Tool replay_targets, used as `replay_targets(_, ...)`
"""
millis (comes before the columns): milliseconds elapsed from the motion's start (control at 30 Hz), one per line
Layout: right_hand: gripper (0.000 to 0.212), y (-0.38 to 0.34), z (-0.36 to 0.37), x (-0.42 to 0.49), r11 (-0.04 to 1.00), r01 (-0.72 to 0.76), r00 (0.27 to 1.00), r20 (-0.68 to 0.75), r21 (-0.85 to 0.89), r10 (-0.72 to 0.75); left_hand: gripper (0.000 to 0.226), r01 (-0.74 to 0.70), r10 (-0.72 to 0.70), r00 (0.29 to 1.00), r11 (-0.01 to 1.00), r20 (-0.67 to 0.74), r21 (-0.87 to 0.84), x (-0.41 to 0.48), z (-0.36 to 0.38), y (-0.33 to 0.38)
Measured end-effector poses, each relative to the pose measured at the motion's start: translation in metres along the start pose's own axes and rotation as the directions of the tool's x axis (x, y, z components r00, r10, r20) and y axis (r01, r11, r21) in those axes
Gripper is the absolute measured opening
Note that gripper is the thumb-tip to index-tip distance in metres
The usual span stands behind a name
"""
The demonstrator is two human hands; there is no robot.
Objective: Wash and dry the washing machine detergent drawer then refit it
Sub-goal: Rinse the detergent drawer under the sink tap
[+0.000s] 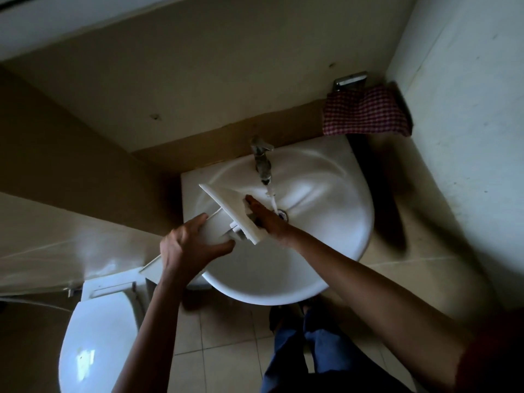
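Observation:
I hold the white detergent drawer [229, 207] tilted over the white sink [326, 222]. My left hand [190, 245] grips the drawer's body from the left, thumb under it. My right hand [265, 217] lies flat against the far side of the drawer's front panel, fingers stretched toward the water; part of it is hidden behind the panel. Water runs from the metal tap [262, 160] in a thin stream down to the drain, just right of my fingers.
A red checked cloth [365, 113] hangs on a rail at the back right, above the sink's corner. A white toilet [96, 336] with its lid down stands at the lower left. Walls close in on the left, back and right. My legs stand on the tiled floor below the sink.

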State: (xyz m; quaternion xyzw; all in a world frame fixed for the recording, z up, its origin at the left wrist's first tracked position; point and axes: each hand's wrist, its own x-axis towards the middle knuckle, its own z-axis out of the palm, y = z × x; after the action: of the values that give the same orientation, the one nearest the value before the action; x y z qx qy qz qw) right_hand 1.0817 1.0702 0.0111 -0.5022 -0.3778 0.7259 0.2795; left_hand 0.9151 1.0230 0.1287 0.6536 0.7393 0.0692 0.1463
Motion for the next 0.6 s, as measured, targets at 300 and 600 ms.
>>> replay_targets(300,0.022,0.011,-0.035,0.023,0.909,-0.083,0.94,-0.335,-0.409,-0.065,0.101,0.034,-0.031,0.998,0.998,0.058,-0.048,0.0,-0.008,0.006)
replay_targets(600,0.028,0.003,-0.039,0.04,0.905,-0.012,0.917,-0.366,-0.425,-0.159,0.103,0.057,-0.052,0.993,0.997,0.104,-0.05,0.001,-0.009,0.004)
